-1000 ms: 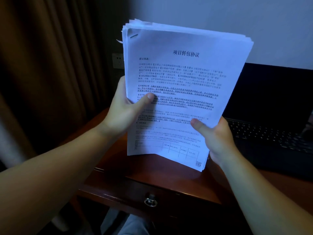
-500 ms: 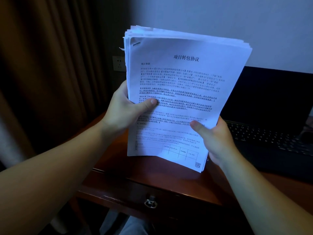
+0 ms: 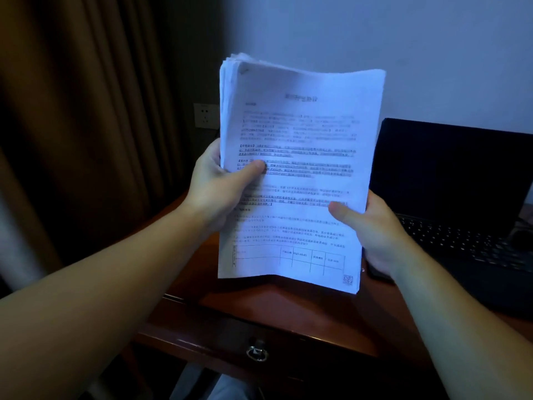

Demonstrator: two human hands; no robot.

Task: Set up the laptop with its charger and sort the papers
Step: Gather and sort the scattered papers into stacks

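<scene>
both forearms reach forward. the left hand [image 3: 223, 192] grips the paper stack [image 3: 300, 174] at its left edge, thumb across the front; the right hand [image 3: 372, 226] grips the lower right edge, thumb on the page. the one stack stands upright above the desk [image 3: 288, 313], long axis vertical, beside one open laptop [image 3: 461, 197].

The stack of papers [image 3: 297, 174] is held upright above the worktop [image 3: 288, 316], left hand [image 3: 222, 192] at its left edge, right hand [image 3: 372, 229] at its lower right, laptop [image 3: 461, 215] right of it, wall socket [image 3: 205, 115] behind its left.
</scene>
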